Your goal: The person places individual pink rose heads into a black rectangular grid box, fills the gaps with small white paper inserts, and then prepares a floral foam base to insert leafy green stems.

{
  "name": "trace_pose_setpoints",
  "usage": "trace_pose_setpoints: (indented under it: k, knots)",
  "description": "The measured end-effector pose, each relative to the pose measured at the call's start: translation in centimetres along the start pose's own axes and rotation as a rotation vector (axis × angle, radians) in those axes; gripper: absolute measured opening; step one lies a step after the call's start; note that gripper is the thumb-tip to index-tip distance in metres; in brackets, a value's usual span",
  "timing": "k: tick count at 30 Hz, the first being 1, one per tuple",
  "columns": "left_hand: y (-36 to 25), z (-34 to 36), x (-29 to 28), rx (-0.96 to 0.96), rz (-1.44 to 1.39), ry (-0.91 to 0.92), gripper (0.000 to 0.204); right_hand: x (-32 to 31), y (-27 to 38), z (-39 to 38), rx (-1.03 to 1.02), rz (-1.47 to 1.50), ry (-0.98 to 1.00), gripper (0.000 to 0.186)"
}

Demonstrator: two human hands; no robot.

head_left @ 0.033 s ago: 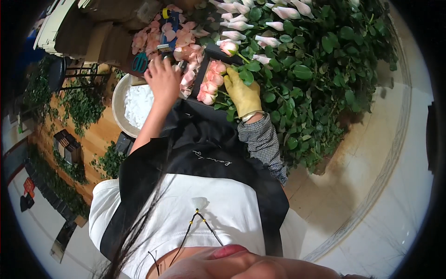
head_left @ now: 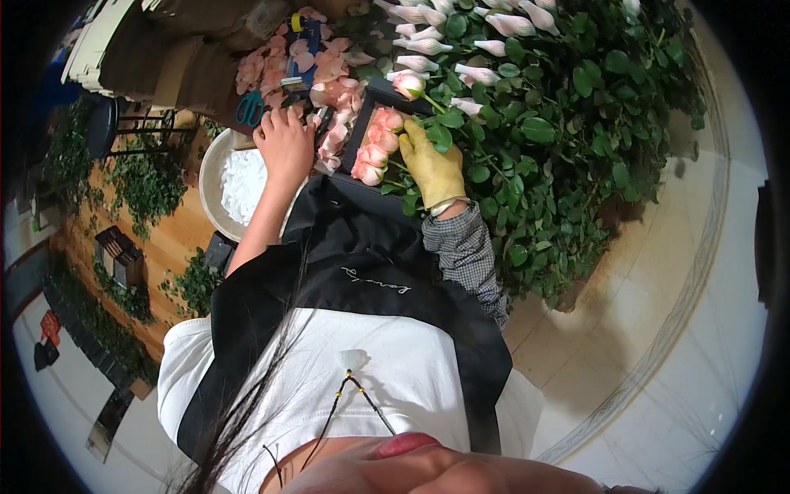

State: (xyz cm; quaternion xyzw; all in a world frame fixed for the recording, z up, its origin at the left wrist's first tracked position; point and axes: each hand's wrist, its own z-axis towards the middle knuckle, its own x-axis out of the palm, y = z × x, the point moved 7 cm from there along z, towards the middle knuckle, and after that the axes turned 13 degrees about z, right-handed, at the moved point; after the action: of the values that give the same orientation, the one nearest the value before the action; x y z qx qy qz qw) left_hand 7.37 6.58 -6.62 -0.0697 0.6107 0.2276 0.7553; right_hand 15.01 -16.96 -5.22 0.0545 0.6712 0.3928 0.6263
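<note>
My right hand (head_left: 433, 169), in a yellow glove, curls round the stems of several pink roses (head_left: 374, 148). Their heads form a row over a black box (head_left: 362, 188); the stems are partly hidden under the glove. Another pink rose (head_left: 408, 85), with a green stem, rests at the box's far corner. My bare left hand (head_left: 285, 146) hovers left of the box with fingers apart and slightly bent, between a round bowl (head_left: 207, 185) of white pieces and loose pink petals (head_left: 332, 138). Nothing shows in it. A dark tool (head_left: 322, 117) lies near its thumb.
Teal-handled scissors (head_left: 249, 108) and a blue object (head_left: 304, 53) lie beyond my left hand. Leafy stems (head_left: 568, 140) fill the right side, with white-netted buds (head_left: 494, 48) at the far end. Stacked cardboard (head_left: 156, 70) stands far left. Cut leaves litter the wooden floor (head_left: 177, 226).
My left hand has drawn back slightly towards me, and its fingers sit a little closer together. The dark tool beside it shows more clearly. My right hand stays on the roses.
</note>
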Motion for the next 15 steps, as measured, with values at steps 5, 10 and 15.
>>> trace_pose_setpoints:
  k: [5, 10, 15]
  knots:
    - [-3.2, 1.5, 1.0, 0.055, -1.075, 0.274, 0.038, 0.4, 0.1, -0.5, -0.065, 0.038, -0.062, 0.028]
    - [-9.3, 0.4, 2.8, 0.028, -0.868, 0.419, 0.062, 0.9, -0.3, -0.5, -0.025, 0.054, -0.079, 0.030]
    - [-9.4, 0.3, 3.2, 0.026, -0.861, 0.367, 0.060, -2.5, 3.1, 1.4, 0.199, -0.150, 0.181, 0.029]
